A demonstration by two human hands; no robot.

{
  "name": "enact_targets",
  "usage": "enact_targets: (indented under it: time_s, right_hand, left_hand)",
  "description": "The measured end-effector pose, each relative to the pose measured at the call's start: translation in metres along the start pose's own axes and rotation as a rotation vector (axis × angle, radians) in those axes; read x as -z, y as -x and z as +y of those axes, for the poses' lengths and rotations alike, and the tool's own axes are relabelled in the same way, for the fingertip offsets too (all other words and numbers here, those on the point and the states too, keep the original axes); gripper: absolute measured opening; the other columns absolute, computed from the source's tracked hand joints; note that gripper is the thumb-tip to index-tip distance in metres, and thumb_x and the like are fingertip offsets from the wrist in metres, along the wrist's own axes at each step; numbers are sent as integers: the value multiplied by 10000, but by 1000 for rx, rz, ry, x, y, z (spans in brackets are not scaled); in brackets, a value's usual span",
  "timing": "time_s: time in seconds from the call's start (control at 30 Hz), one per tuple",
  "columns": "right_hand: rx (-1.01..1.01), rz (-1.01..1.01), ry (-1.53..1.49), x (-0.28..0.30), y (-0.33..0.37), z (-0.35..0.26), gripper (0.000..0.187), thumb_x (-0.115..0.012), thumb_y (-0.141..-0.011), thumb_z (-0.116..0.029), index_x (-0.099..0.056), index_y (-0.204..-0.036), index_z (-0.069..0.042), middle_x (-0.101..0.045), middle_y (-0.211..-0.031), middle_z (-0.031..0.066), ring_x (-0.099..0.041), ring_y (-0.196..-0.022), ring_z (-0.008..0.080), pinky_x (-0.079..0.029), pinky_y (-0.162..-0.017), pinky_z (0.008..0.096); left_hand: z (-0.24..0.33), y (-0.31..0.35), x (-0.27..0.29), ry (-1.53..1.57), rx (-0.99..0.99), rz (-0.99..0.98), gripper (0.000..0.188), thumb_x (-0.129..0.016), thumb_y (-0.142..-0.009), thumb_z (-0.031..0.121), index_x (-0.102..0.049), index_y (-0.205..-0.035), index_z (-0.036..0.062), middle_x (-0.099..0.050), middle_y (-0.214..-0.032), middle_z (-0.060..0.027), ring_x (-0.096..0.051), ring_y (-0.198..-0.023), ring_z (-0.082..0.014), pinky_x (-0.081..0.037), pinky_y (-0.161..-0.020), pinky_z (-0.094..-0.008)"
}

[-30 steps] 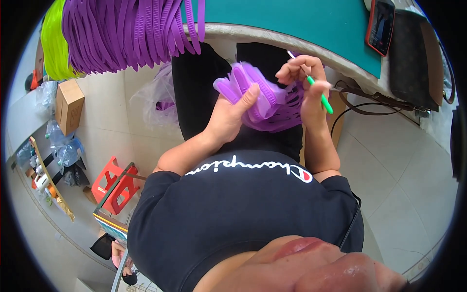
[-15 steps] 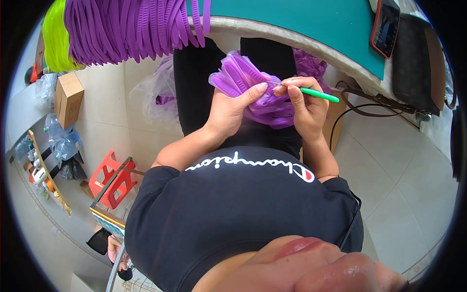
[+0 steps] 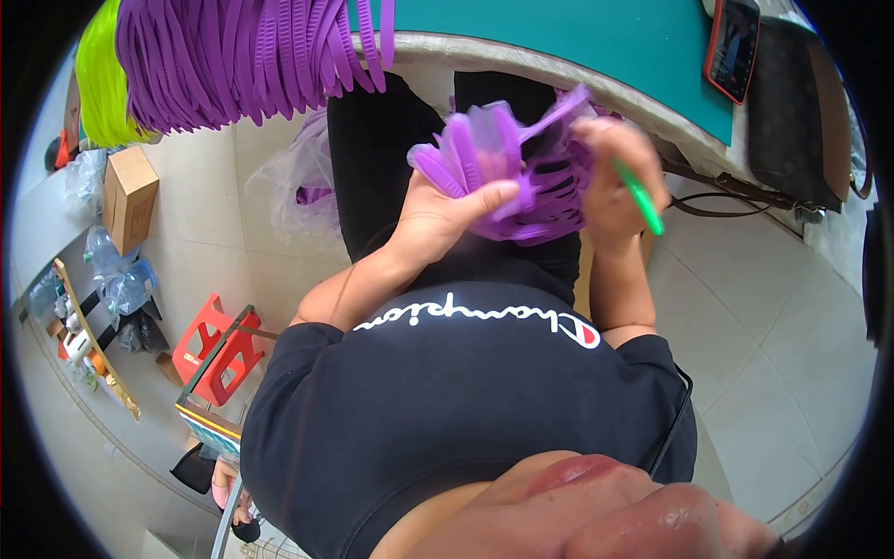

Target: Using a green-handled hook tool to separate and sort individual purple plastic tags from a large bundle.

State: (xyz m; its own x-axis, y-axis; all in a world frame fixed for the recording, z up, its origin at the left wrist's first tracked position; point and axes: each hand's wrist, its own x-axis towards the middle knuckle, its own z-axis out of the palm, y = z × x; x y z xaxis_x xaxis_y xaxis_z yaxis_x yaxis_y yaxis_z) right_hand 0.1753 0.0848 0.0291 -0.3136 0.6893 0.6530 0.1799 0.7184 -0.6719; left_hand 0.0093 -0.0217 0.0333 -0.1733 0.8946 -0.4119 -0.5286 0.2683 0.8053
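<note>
Person wears a short-sleeved black cotton T-shirt with white script lettering and a small red emblem across it, black trousers; forearms bare.

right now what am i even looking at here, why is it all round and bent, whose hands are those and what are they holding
The camera sits on a person's head and looks down, so you see their own chest and forearms; its wide lens bends the edges. The left hand grips a bundle of purple straps over the lap. The right hand, blurred, touches the bundle and holds a green stick-like tool. More purple straps hang over the green table, where a phone lies. A red stool stands on the floor.
</note>
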Motion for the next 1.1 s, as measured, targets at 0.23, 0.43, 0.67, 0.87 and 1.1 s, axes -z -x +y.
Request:
enact_targets:
  time_s: [0.23,0.43,0.67,0.87,1.1]
  right_hand:
    - [-61,281,-68,56,-85,22,151,-549,-960,-86,-601,-995,51,-680,-828,168,-677,-755,219,-573,-715,332]
    - [-402,-149,-398,38,-49,-6,151,-523,-969,-83,-590,-1000,49,-669,-900,162,-668,-825,213,-551,-783,339]
    - [-547,-304,-499,7,-1,-7,158,-511,-968,-56,-582,-1048,60,-670,-1006,182,-664,-934,226,-521,-863,332]
    - [-556,-183,-485,2,5,-13,169,-530,-967,-98,-596,-1009,51,-668,-951,164,-657,-911,221,-514,-843,329]
    - [-173,-348,-411,-15,1,-24,131,-630,-901,-119,-624,-886,11,-633,-828,129,-598,-716,212,-485,-649,300]
  left_hand:
    - [-3,11,9,-231,220,-240,249,-768,-796,108,-639,-992,25,-651,-898,-22,-616,-841,-109,-497,-783,-270]
    - [7,3,0,-11,88,-98,213,-723,-843,116,-632,-1009,17,-648,-920,-34,-620,-862,-123,-500,-789,-284]
    - [1,-4,10,207,-65,49,287,-585,-936,92,-514,-1200,4,-634,-1091,-181,-643,-971,-215,-519,-875,-343]
    - [4,-3,5,51,-229,13,487,-558,-951,86,-340,-1383,22,-645,-1067,-182,-653,-964,-214,-525,-863,-329]
    - [-1,-2,8,-34,-201,143,233,-658,-898,96,-591,-1099,-2,-663,-919,-70,-637,-815,-121,-514,-749,-258]
